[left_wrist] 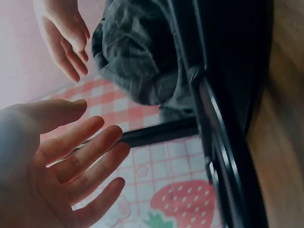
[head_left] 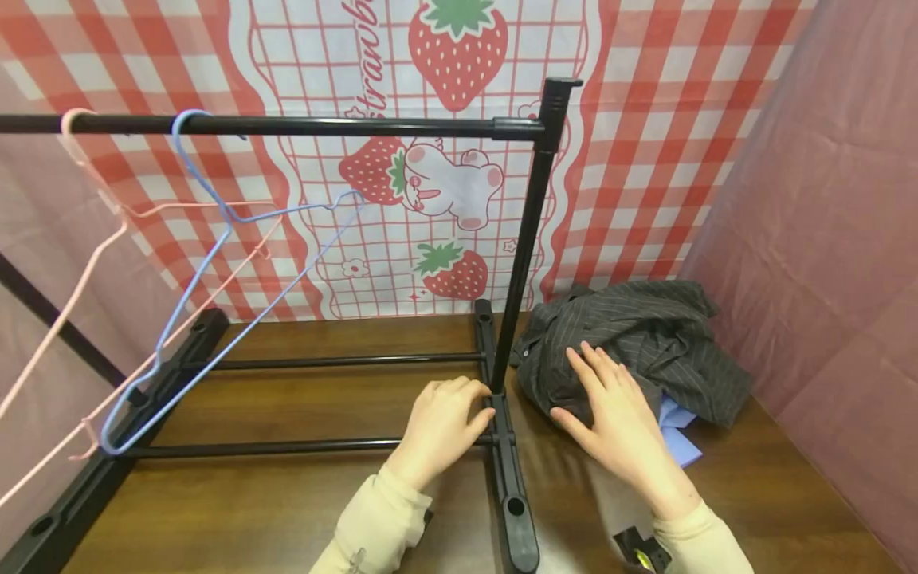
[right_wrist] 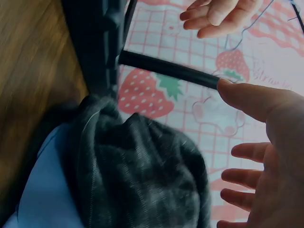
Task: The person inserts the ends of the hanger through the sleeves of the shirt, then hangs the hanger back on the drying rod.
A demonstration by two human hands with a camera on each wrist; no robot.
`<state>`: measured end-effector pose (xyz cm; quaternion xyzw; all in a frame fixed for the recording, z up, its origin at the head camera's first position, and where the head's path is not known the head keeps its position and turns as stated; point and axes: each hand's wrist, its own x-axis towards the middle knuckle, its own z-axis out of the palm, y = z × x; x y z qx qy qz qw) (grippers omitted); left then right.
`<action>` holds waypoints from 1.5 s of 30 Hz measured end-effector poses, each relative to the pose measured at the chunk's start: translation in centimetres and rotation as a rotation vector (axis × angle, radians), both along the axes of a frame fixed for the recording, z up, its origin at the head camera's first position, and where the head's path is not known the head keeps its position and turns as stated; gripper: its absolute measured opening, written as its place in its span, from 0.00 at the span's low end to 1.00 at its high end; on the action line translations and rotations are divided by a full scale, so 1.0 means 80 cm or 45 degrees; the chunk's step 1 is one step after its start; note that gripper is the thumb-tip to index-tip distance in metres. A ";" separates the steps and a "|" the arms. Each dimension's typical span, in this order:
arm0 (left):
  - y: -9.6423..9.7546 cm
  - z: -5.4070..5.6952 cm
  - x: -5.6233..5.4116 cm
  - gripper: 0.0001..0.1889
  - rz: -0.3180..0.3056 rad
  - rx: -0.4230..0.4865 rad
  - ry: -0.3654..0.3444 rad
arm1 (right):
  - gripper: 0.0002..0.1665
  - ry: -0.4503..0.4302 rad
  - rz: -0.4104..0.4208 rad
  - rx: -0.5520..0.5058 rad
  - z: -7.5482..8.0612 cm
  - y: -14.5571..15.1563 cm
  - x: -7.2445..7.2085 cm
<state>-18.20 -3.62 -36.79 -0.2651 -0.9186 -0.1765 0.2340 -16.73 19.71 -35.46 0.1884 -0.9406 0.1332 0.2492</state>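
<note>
Cream sleeves are seen nearest. Beside the upright of a black rack the left hand is held, its fingers loosely parted and nothing gripped. Near a dark pinstriped garment, but apart from it, the right hand is held, fingers spread wide and bare. The garment is bunched on the table to the rack's right, with a light-blue piece partly covered by it. From the rail a pink hanger and a blue hanger are hung.
</note>
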 end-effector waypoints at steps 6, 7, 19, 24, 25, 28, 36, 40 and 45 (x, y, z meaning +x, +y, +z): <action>0.034 -0.009 -0.018 0.11 -0.128 0.048 -0.121 | 0.54 0.002 -0.075 0.021 -0.005 0.014 -0.021; 0.040 -0.010 -0.020 0.13 -0.153 0.035 -0.158 | 0.55 -0.002 -0.081 0.020 -0.005 0.015 -0.023; 0.117 -0.019 -0.055 0.42 -0.226 0.140 -0.719 | 0.73 -0.092 -0.170 -0.088 -0.024 0.028 -0.038; 0.127 -0.021 -0.064 0.43 -0.183 0.145 -0.844 | 0.74 -0.089 -0.186 -0.100 -0.030 0.032 -0.043; 0.129 -0.021 -0.066 0.43 -0.185 0.136 -0.854 | 0.74 -0.113 -0.184 -0.103 -0.030 0.033 -0.043; 0.132 -0.020 -0.067 0.40 -0.199 0.135 -0.841 | 0.74 -0.229 -0.168 -0.114 -0.029 0.034 -0.044; 0.139 -0.008 -0.066 0.21 -0.271 0.280 -0.714 | 0.72 -0.360 -0.079 -0.134 -0.032 0.036 -0.051; 0.139 -0.006 -0.063 0.13 -0.285 0.328 -0.666 | 0.59 -0.311 -0.061 -0.157 -0.038 0.034 -0.054; 0.135 -0.003 -0.058 0.05 -0.303 0.370 -0.555 | 0.37 -0.265 -0.102 -0.192 -0.039 0.031 -0.054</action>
